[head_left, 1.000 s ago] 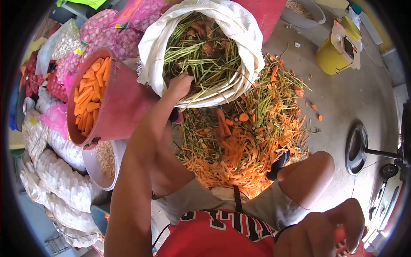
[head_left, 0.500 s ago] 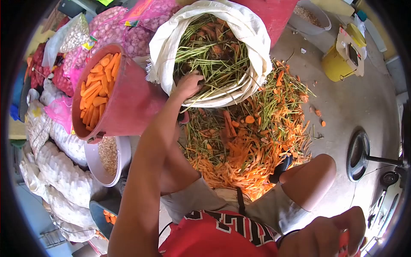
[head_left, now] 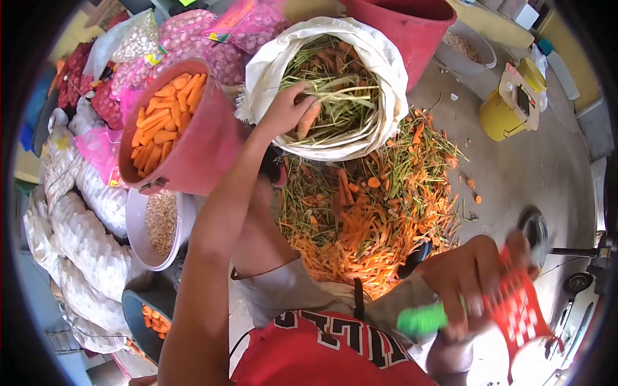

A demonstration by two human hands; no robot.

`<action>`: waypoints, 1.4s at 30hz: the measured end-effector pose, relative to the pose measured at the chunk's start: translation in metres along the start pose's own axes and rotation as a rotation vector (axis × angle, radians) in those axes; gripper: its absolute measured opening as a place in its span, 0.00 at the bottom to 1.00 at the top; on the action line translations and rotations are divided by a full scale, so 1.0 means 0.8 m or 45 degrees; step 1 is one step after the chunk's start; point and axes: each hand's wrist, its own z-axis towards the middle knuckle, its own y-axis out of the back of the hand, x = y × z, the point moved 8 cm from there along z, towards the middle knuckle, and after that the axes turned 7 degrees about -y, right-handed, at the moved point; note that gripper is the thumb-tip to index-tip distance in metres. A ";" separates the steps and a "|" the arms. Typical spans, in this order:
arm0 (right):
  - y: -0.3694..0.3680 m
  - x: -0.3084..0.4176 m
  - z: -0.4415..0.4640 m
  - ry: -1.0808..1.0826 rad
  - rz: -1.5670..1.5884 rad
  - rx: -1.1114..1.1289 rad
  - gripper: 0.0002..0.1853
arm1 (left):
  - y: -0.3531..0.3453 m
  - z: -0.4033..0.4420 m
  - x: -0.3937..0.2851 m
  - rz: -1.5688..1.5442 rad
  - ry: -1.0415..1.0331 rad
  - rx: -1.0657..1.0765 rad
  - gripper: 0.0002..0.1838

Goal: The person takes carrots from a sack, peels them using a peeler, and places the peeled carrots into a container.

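Note:
My left hand is closed around a carrot with long green stems, over the near left rim of an open white woven sack. More stems and carrots lie inside the sack. At the lower right, my right hand is blurred by motion, its fingers curled. A red plastic piece with rows of openings is against it, apparently gripped. A bright green piece shows by its fingertips; I cannot make out its kind.
Orange peelings and cut stems heap between my legs. A red bucket of peeled carrots stands left, above a white tub. Full white sacks line the left. A yellow bucket stands right, another red bucket behind.
My left hand has come up out of the stems with a carrot. My right hand has moved up and left, bringing the red and green pieces into view. The whole view has shifted slightly.

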 end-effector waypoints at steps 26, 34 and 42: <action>0.263 -0.072 0.068 -0.427 -2.925 -0.248 0.14 | -0.193 -0.210 -0.153 -0.336 0.127 0.198 0.26; 0.334 -0.051 0.043 -1.039 -2.824 -0.362 0.22 | -0.134 -0.213 -0.121 -0.857 0.273 -0.012 0.21; 0.266 -0.068 0.061 -0.546 -2.678 -0.293 0.22 | -0.119 -0.277 -0.104 -0.809 0.692 0.093 0.28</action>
